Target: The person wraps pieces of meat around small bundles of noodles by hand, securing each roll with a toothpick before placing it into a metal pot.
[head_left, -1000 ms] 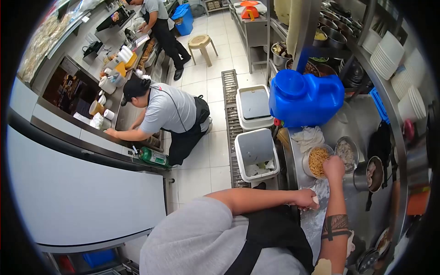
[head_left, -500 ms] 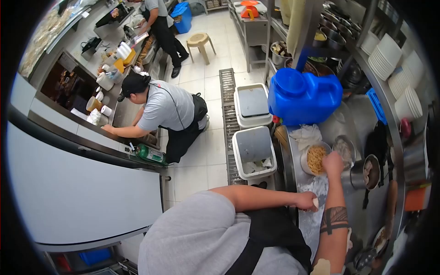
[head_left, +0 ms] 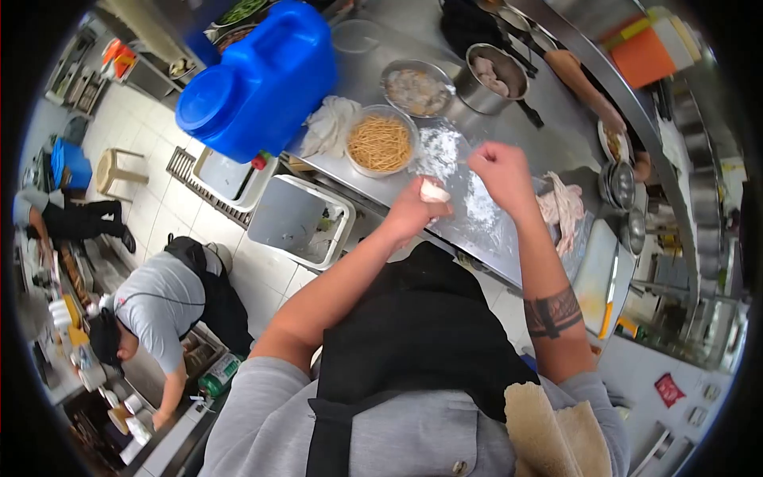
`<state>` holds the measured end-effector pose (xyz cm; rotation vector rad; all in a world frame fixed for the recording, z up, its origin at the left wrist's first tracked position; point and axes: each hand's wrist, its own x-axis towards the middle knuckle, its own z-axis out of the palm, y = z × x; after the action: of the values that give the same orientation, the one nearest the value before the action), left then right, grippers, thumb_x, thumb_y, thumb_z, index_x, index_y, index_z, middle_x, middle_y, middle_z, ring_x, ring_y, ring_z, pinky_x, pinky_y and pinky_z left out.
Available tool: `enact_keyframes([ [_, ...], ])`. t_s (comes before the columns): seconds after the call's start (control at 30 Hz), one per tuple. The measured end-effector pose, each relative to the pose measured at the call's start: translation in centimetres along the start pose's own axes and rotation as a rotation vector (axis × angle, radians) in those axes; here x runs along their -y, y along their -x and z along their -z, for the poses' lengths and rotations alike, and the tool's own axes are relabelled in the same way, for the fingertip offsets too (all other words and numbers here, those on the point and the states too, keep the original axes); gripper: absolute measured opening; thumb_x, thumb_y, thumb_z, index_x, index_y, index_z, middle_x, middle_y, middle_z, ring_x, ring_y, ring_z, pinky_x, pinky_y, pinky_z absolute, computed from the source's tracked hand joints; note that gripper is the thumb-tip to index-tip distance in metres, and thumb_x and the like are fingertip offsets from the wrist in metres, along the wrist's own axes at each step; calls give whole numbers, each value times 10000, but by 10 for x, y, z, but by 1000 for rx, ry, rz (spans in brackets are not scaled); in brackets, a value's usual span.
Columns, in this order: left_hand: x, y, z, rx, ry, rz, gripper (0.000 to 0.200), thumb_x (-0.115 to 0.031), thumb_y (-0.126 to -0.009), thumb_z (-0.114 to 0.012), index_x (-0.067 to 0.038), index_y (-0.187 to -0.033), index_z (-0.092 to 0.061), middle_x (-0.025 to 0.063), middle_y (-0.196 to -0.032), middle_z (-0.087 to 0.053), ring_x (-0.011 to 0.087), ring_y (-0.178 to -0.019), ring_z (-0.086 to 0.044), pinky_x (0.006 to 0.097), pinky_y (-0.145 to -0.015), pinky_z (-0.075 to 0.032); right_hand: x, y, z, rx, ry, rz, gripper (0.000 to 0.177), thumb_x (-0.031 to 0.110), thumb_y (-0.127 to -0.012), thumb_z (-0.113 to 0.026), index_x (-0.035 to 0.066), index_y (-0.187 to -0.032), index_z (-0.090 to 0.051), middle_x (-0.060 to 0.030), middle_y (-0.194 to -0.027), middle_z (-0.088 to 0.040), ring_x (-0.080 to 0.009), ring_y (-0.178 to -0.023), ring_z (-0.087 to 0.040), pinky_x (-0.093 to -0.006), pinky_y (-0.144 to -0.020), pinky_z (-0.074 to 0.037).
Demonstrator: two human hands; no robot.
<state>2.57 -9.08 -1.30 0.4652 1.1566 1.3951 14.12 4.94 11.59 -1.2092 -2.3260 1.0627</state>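
Note:
My left hand [head_left: 416,209] is closed around a pale, dough-like lump [head_left: 433,191] at the counter's front edge. To its right, my right hand [head_left: 504,176] is held above the floured counter with its fingers pinched together; anything between the fingertips is too small to make out. A bowl of thin golden-brown sticks [head_left: 380,143] stands just beyond my left hand. Next to it sits a metal bowl [head_left: 416,87] with pale, wet-looking contents. White flour [head_left: 439,151] is spread on the steel between and below the hands.
A large blue jug [head_left: 262,79] and a crumpled white cloth [head_left: 329,127] are at the left. A pot [head_left: 490,78] with pale pieces stands behind. Pinkish cloth [head_left: 561,208] and a cutting board with a knife [head_left: 600,278] lie right. A lidded bin [head_left: 302,219] and crouching co-worker [head_left: 163,306] are left.
My view has swung to the right over the counter. My right hand has left the bowl of thin sticks and come over the flour. My left hand still holds the pale lump.

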Motion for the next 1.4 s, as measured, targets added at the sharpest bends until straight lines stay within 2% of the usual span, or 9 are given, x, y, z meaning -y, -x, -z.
enact_keyframes([
  [0.03, -11, 0, -1, 42, 10, 27, 601, -15, -806, -826, -66, -1322, -522, 60, -1098, -643, 155, -934, -627, 314, -770, -518, -6, 18, 5, -15, 1, -15, 223, 196, -830, -761, -20, -885, -752, -129, -734, -729, -208, -652, -674, -359, -665, -530],
  [0.13, -19, -10, -5, 146, 210, -6, 652, 14, -817, -793, -77, -1385, -487, 71, -1156, -622, 157, -977, -625, 322, -792, -517, -22, 59, 13, -84, -62, -113, 166, 136, -833, -759, -21, -883, -741, -93, -731, -713, -132, -661, -636, -312, -647, -511],
  [0.2, -28, -15, -11, 212, 256, -5, 599, -55, -906, -734, -90, -1434, -454, 70, -1200, -607, 166, -1012, -625, 331, -820, -521, -28, 75, 5, -189, -110, -54, 148, 113, -836, -757, -22, -892, -735, -78, -759, -713, -120, -673, -637, -304, -638, -503],
  [0.3, -37, -19, -22, 267, 477, 83, 433, -333, -1095, -575, -113, -1448, -456, 48, -1223, -620, 180, -1014, -634, 349, -845, -529, -34, 85, -4, -288, -85, -32, 144, 124, -827, -754, -11, -860, -714, -102, -768, -690, -207, -698, -650, -359, -664, -515],
  [0.37, -39, -25, -29, 279, 452, 71, 434, -341, -1103, -567, -114, -1455, -454, 49, -1225, -621, 180, -1020, -632, 352, -851, -525, -31, 85, -4, -350, 11, 24, 133, 131, -822, -750, 11, -846, -698, -134, -792, -683, -312, -740, -649, -419, -705, -525],
  [0.57, -38, -28, -50, 238, 362, 15, 429, -364, -1122, -537, -116, -1464, -462, 50, -1208, -618, 183, -1029, -619, 363, -872, -510, -36, 91, 2, -284, 36, 21, 123, 131, -864, -720, 13, -896, -707, -153, -822, -708, -352, -781, -689, -434, -718, -539],
  [0.77, -38, -38, -57, 233, 403, 15, 404, -399, -1138, -482, -131, -1440, -492, 47, -1197, -613, 181, -1036, -614, 361, -874, -507, -38, 92, 18, -145, -73, -45, 137, 128, -904, -696, -6, -930, -704, -183, -831, -727, -350, -734, -706, -405, -689, -548],
  [1.0, -45, -34, -71, 209, 300, -49, 395, -425, -1151, -435, -131, -1404, -512, 43, -1201, -610, 162, -1031, -602, 336, -851, -496, -31, 86, 29, -160, -141, -103, 122, 104, -916, -681, -8, -956, -704, -178, -795, -712, -298, -706, -700, -382, -675, -533],
  [1.4, -40, -39, -77, 220, 9, -282, 403, -429, -1168, -370, -107, -1288, -582, 27, -1154, -614, 114, -1003, -554, 305, -822, -448, -41, 76, 31, -186, -102, 52, 64, 56, -883, -662, 0, -895, -692, -183, -809, -706, -383, -731, -682, -446, -677, -523],
])
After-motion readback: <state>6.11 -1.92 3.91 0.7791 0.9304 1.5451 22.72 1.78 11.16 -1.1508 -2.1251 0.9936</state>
